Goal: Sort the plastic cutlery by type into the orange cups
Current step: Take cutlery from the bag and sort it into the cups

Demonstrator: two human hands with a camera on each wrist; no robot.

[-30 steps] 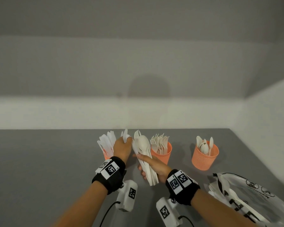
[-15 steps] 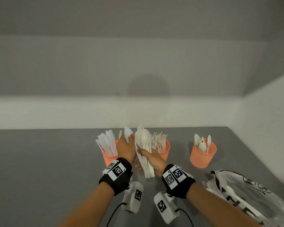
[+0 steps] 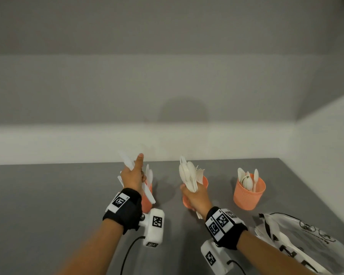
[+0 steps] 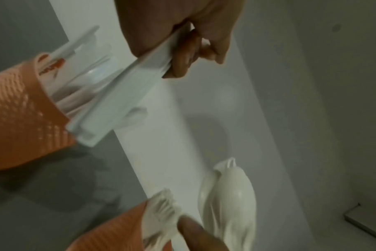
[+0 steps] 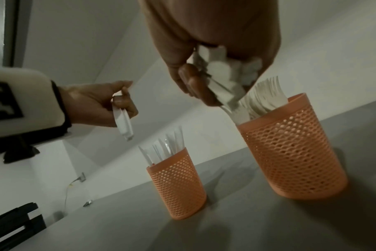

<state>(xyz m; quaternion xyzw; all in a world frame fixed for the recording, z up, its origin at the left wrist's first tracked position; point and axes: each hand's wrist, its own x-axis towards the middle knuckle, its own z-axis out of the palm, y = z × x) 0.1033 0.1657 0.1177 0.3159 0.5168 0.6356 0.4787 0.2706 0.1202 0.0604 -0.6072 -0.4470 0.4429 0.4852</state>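
While the left hand pinches seemingly two knives, the right hand grips spoons.

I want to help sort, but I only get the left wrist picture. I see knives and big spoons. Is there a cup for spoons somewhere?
Observer: Yes. A third orange cup stands furthest right on the table, with spoons in it.
Operator: Who is holding the spoons I see?
Observer: The right hand grips that bundle by its handles, close to the fork cup.
Operator: Is anything left to sort after that?
Observer: Maybe. A plastic bag lies by the right forearm, and something like white cutlery shows at its edge, but I cannot tell for sure.
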